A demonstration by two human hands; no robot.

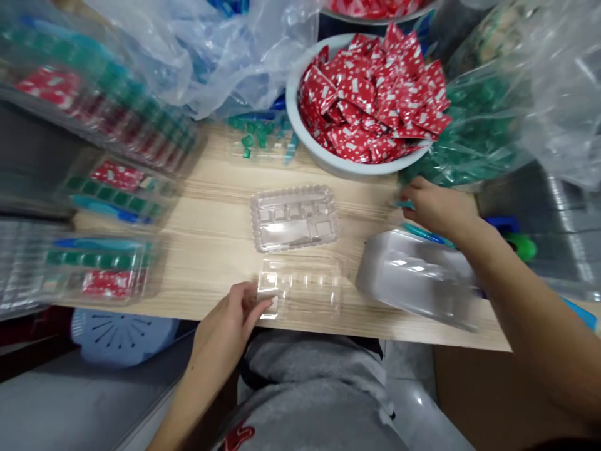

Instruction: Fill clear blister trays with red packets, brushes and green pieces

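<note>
Although blur softens much of the view, you can see packs that look filled at the left of the frame: a slanting stack [126,109] at the upper left, then an upper pack [117,188] and a lower pack [98,269] on the worktop [216,207], each showing a red packet, a green row and a blue-teal stick. That much looks done. Your left hand [230,313], at lower centre, is closed at thumb and fingers on the left edge of a flat transparent tray [307,288]. Loose green pieces [258,133] lie at upper centre. Between these and your tray lies a scalloped tray [295,219]; neither tray shows a packet, row or stick, so filling there seems not yet begun. Farther right, a bowl [352,170] heaped with red packets [370,100] suggests plenty is left. Beyond the transparent stack [413,269], your right hand [439,203] has its fingers curled beside a teal piece [404,204]; you cannot tell whether it grips it. Bagged green pieces [483,125] sit at upper right.
</note>
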